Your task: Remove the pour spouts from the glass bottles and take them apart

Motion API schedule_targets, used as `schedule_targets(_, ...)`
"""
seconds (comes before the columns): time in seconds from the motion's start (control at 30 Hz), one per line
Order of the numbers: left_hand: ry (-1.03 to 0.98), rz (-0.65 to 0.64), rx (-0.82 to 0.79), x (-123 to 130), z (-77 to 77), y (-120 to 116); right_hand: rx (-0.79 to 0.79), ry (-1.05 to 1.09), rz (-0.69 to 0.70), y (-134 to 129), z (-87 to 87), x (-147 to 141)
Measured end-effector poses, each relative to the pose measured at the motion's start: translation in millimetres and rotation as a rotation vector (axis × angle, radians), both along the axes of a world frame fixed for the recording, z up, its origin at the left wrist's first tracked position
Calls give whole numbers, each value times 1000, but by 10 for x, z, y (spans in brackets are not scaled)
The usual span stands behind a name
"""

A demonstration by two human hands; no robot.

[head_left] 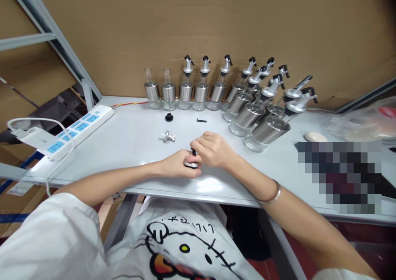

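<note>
Close to the table's front edge, my left hand is closed round a silver pourer top with a black part. My right hand meets it from the right, its fingers pinched on the black piece at the pourer's upper end; the fingers partly hide it. Beyond my hands lie a loose silver pourer top, a round black stopper and a small black lever. At the back left of the row, a glass bottle and another bottle stand without pourers.
Several bottles with pourers stand along the back and right. A white power strip with a cable lies at the left. To the right are a white oval object, a plastic bag and a pixelated area. A cardboard wall rises behind.
</note>
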State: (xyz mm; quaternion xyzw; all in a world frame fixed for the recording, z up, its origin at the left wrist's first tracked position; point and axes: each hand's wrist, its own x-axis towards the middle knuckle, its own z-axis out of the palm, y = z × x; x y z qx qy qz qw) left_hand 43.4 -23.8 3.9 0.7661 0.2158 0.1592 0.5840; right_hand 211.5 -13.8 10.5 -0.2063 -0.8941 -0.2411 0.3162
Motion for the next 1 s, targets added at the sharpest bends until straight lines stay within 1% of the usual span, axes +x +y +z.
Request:
schedule_targets(0.07, 4, 1, 36, -8, -19, -7, 42, 6, 33, -12, 13, -10)
schedule_targets(0.1, 17, -2, 71, -12, -30, -8, 35, 32, 60, -22, 17, -17)
schedule_targets(0.17, 60, -59, 204, -21, -55, 0, -79, 181, 84, -44, 24, -29)
schedule_targets(0.23, 91, -123, 358, -29, -73, 18, -266, 380, 60, -57, 35, -33)
schedule_targets(0.27, 98, -131, 414, -31, -77, 27, -354, 462, 26, -52, 44, -27)
schedule_targets(0.33, 92, -63, 456, -35, -74, 36, -471, 551, -73, -7, 59, 7)
schedule_targets(0.4, 97, 1, 458, -35, -62, 29, -545, 614, -193, 93, 60, 75)
schedule_targets(0.5, 121, 22, 440, -35, -57, 3, -632, 685, -352, 298, 4, 230)
schedule_targets(0.57, 121, 69, 395, -36, -72, -5, -695, 668, -442, 421, -63, 343)
schedule_targets(0.63, 82, 136, 353, -35, -96, 3, -743, 602, -494, 504, -133, 434)
schedule_targets(0.73, -27, 198, 306, -23, -125, 34, -734, 426, -540, 556, -209, 509)
schedule_targets(0.87, -93, 206, 196, 2, -137, 75, -728, 192, -570, 568, -250, 521)
schedule_targets(1.0, -107, 203, 126, 13, -138, 87, -705, 82, -559, 571, -256, 512)
